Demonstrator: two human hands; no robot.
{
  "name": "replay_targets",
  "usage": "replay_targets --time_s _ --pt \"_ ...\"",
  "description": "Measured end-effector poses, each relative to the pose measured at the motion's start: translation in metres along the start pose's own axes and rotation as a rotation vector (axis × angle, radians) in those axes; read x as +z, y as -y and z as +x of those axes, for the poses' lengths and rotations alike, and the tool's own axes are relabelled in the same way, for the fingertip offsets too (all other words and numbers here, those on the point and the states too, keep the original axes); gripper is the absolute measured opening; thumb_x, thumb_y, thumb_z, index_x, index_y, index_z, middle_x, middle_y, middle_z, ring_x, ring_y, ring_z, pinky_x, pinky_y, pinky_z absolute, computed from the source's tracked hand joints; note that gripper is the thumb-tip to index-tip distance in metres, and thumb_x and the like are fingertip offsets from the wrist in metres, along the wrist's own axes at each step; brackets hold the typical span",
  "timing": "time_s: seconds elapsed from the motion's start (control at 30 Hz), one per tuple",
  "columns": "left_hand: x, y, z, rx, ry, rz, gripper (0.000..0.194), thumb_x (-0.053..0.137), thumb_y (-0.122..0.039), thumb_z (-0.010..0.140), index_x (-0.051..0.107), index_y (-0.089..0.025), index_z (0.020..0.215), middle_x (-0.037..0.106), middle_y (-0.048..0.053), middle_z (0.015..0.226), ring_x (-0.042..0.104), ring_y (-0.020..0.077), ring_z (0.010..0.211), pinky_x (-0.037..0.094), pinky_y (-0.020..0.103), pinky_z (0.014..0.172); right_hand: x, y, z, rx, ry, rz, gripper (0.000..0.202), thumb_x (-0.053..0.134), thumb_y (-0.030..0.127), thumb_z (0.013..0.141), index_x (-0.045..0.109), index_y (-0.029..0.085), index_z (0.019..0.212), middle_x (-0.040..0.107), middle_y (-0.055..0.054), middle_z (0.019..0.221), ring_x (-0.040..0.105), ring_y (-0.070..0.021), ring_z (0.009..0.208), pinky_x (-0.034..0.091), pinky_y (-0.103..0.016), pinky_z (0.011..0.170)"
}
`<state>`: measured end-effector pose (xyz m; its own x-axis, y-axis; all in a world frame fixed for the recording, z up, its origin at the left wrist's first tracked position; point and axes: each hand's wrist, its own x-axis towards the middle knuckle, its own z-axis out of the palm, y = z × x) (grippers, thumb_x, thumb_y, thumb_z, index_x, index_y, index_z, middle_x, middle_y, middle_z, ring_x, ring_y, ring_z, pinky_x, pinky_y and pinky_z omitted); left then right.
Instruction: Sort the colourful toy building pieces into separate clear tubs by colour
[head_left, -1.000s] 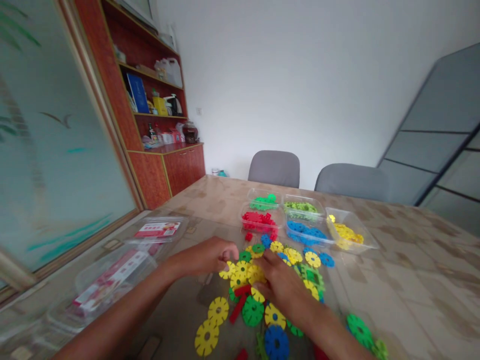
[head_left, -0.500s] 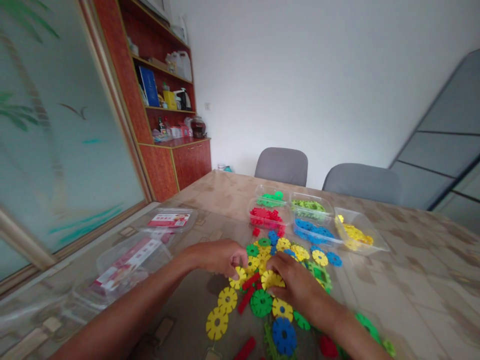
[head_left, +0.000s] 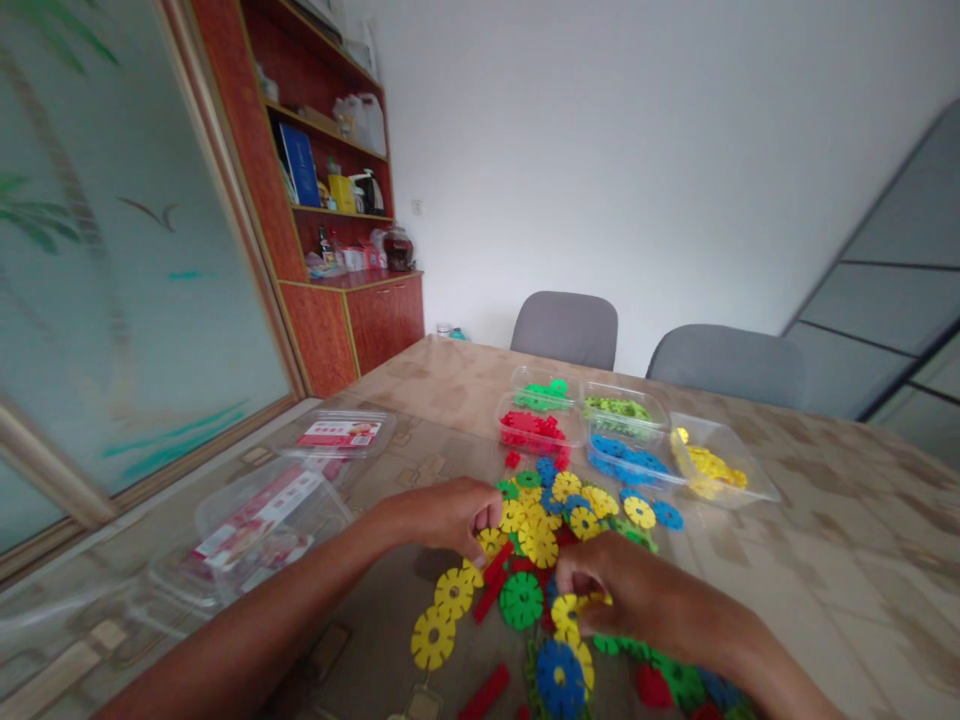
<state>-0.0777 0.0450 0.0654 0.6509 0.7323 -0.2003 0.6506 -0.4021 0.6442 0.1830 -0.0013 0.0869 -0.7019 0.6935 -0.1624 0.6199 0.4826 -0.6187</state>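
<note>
Notched plastic discs in several colours lie in a heap on the table before me. My left hand is at the heap's left side, its thumb and fingers closed on the edge of a yellow notched disc. Two more yellow discs trail from there toward the lower left. My right hand is curled over the heap's right side, fingertips closed on another yellow disc. Between the hands lie a green disc and red strips. A blue disc lies nearer me.
Clear tubs behind the heap hold red pieces, green pieces, light green pieces, blue pieces and yellow pieces. Clear lids with labels lie at the left. Two grey chairs stand behind the table.
My right hand has moved right and toward me, from the heap's middle to its right side. My left hand has shifted only slightly.
</note>
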Motion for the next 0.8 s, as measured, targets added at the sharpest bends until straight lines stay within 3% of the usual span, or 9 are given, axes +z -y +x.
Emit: replay_targets --time_s 0.17,0.33,0.5,0.63,0.73,0.8 --pt "0.000 0.009 0.004 -0.002 0.018 -0.053 0.029 0.077 -0.024 0.064 0.053 -0.018 0.078 0.053 -0.005 0.070 0.050 0.0117 0.064 0.034 0.019 0.051 -0.009 -0.002 -0.005 -0.014 -0.070 -0.047 0.018 0.059 0.005 0.074 0.067 0.020 0.081 0.066 0.001 0.081 0.060 -0.0155 0.077 0.040 -0.024 0.065" --pt "0.000 0.009 0.006 0.024 0.043 -0.126 0.022 0.071 -0.021 0.069 0.052 -0.017 0.080 0.052 -0.006 0.069 0.050 0.0112 0.064 0.038 0.019 0.055 -0.004 0.004 -0.009 -0.018 0.137 -0.069 0.038 0.069 0.001 0.065 0.071 0.024 0.096 0.070 0.000 0.089 0.061 -0.0160 0.078 0.042 -0.023 0.064" --pt "-0.005 0.006 0.005 0.044 0.060 -0.151 0.018 0.066 -0.016 0.071 0.056 -0.017 0.085 0.052 -0.006 0.070 0.050 0.0114 0.066 0.039 0.019 0.058 0.015 0.013 -0.003 -0.005 0.183 -0.155 0.045 0.074 0.001 0.061 0.070 0.024 0.099 0.071 -0.001 0.092 0.062 -0.0186 0.079 0.040 -0.024 0.061" --pt "-0.022 0.003 -0.008 0.029 0.067 -0.114 0.027 0.064 -0.015 0.070 0.062 -0.018 0.097 0.056 -0.004 0.072 0.052 0.0131 0.067 0.038 0.020 0.057 0.015 0.010 0.001 -0.008 0.006 -0.172 0.029 0.069 0.001 0.064 0.066 0.020 0.085 0.068 -0.001 0.084 0.059 -0.0167 0.075 0.038 -0.024 0.060" --pt "-0.034 -0.005 -0.024 0.006 0.134 -0.050 0.022 0.065 -0.014 0.070 0.067 -0.019 0.092 0.058 -0.004 0.071 0.053 0.0131 0.066 0.038 0.020 0.056 0.005 0.005 0.004 -0.002 -0.167 -0.232 0.020 0.059 0.000 0.069 0.061 0.018 0.076 0.065 -0.002 0.080 0.056 -0.0165 0.075 0.037 -0.026 0.064" --pt "-0.037 -0.012 -0.032 0.008 0.196 -0.008 0.022 0.067 -0.014 0.070 0.068 -0.019 0.091 0.060 -0.004 0.072 0.055 0.0131 0.066 0.039 0.019 0.056 -0.003 0.003 0.005 0.043 -0.191 -0.241 0.016 0.059 0.001 0.070 0.058 0.017 0.072 0.063 -0.002 0.077 0.055 -0.0158 0.071 0.035 -0.027 0.061"
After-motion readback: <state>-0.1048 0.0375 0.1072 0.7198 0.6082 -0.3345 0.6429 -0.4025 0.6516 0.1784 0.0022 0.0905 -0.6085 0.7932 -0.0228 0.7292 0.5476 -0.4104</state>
